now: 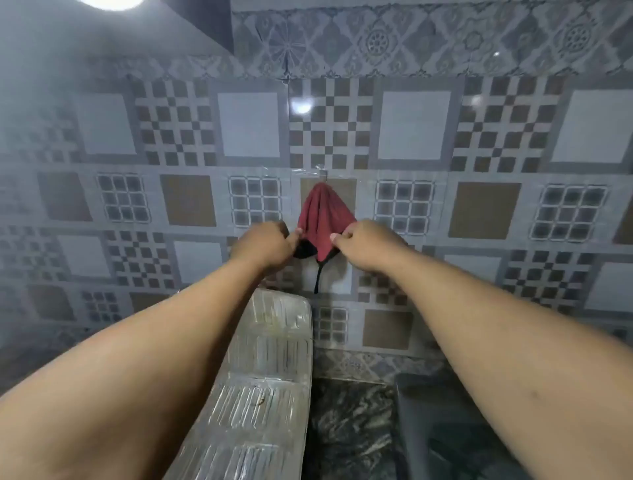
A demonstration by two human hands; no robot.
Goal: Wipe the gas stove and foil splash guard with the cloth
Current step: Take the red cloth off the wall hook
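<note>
A dark red cloth (322, 219) with a black edge and a dangling black strap hangs from a small hook (322, 173) on the tiled wall. My left hand (263, 245) pinches the cloth's lower left corner. My right hand (363, 245) pinches its lower right corner, so the cloth is spread between them. Below my left forearm stands the ribbed foil splash guard (270, 359), folded and leaning toward the wall. The gas stove is hidden from view.
A patterned tile wall (479, 212) fills the view. A dark marbled stone counter (349, 428) lies at the bottom, with a dark grey object (431, 421) at its right. A bright lamp (109, 3) glares at top left.
</note>
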